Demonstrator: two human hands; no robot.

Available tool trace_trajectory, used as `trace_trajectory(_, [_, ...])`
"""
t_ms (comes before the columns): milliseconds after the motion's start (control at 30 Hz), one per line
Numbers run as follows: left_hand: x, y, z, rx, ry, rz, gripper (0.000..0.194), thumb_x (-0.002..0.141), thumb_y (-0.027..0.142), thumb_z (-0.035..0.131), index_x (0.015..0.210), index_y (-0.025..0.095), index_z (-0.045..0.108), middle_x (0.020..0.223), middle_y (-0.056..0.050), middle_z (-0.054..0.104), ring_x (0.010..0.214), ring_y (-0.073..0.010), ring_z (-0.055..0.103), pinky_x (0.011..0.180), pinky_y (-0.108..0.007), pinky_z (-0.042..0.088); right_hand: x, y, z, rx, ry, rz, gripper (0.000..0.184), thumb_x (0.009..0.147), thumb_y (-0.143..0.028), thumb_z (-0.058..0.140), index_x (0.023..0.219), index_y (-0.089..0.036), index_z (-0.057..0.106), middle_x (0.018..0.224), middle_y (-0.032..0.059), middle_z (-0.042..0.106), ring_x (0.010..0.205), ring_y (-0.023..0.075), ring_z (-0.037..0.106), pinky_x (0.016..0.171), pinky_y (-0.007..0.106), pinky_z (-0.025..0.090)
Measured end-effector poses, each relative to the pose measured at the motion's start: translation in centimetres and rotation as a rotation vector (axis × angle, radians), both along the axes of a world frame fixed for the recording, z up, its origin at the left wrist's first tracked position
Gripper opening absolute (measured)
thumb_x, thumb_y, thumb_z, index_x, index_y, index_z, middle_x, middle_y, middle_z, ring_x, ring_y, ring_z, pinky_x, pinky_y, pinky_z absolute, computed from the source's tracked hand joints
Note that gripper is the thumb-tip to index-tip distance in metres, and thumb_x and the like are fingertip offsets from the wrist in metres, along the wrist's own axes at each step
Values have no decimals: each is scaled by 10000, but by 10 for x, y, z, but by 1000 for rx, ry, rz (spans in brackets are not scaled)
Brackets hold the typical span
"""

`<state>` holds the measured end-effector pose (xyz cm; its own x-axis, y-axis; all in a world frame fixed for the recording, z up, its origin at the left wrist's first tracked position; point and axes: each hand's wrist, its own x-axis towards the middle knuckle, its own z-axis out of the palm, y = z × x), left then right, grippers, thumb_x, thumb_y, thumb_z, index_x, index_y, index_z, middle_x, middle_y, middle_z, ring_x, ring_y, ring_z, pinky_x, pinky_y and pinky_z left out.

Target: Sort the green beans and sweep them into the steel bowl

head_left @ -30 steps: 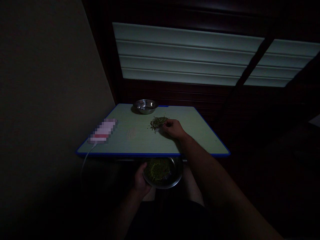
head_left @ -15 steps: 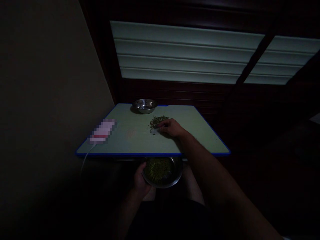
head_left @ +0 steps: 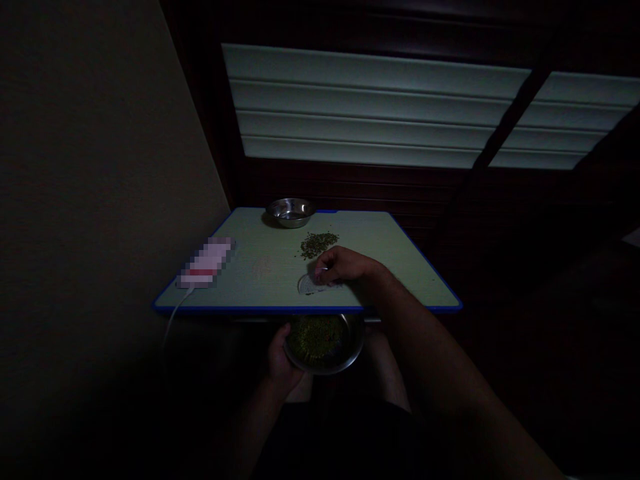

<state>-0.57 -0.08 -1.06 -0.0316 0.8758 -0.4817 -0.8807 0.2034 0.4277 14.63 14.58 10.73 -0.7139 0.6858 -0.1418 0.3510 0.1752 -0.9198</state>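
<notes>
My right hand (head_left: 339, 265) is closed on a clear half-round protractor (head_left: 307, 285), held low over the table just on my side of a loose pile of small greenish beans (head_left: 319, 245). A few dark specks lie by the protractor's near edge. Below the table's front edge, my left hand (head_left: 285, 358) grips the rim of a metal bowl (head_left: 353, 357) from the left, thumb on top. Many green beans (head_left: 317, 335) cover the bowl's bottom. The light is dim, so the single beans are hard to make out.
A second metal bowl (head_left: 291, 213) stands at the back of the pale table (head_left: 250, 293), which has a blue edge. On the left lies a blurred-out phone (head_left: 207, 261) with a white cable (head_left: 171, 319) hanging over the front edge. A wall rises on the left, a slatted panel behind.
My right hand has drawn the protractor back from the bean pile toward the table's front edge, and more of the protractor shows. My left hand and the bowl have barely moved.
</notes>
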Motion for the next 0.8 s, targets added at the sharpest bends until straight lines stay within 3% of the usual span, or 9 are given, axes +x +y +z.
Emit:
trace_trajectory(167, [0, 0, -3, 50, -47, -32, 320, 813, 278, 532, 1024, 116, 711, 884, -110, 765, 907, -282, 699, 946, -463, 474, 1, -10, 4, -7, -81, 96, 158, 600, -182, 702, 723, -130, 618, 497, -59, 572, 441, 65, 493, 482, 193, 375])
trace_trajectory(300, [0, 0, -4, 55, -61, -38, 300, 803, 277, 545, 988, 120, 720, 864, -107, 764, 897, -291, 701, 949, -474, 472, 3, -14, 2, 2, -84, 136, 137, 623, -181, 690, 729, -132, 617, 498, -58, 580, 448, 68, 513, 488, 189, 388])
trace_trajectory(533, [0, 0, -5, 40, -17, -39, 268, 803, 290, 549, 903, 115, 725, 873, -112, 765, 899, -286, 700, 959, -474, 469, 5, -19, 5, -25, -68, 114, 119, 617, -164, 682, 702, -131, 605, 505, -56, 588, 455, 72, 533, 494, 195, 420])
trace_trajectory(800, [-1, 1, -7, 52, -50, -61, 305, 791, 291, 559, 996, 123, 712, 900, -115, 762, 1006, -315, 671, 971, -499, 459, 10, -17, 2, -38, -45, 131, 132, 611, -170, 692, 711, -123, 619, 531, -43, 611, 470, 78, 554, 502, 195, 443])
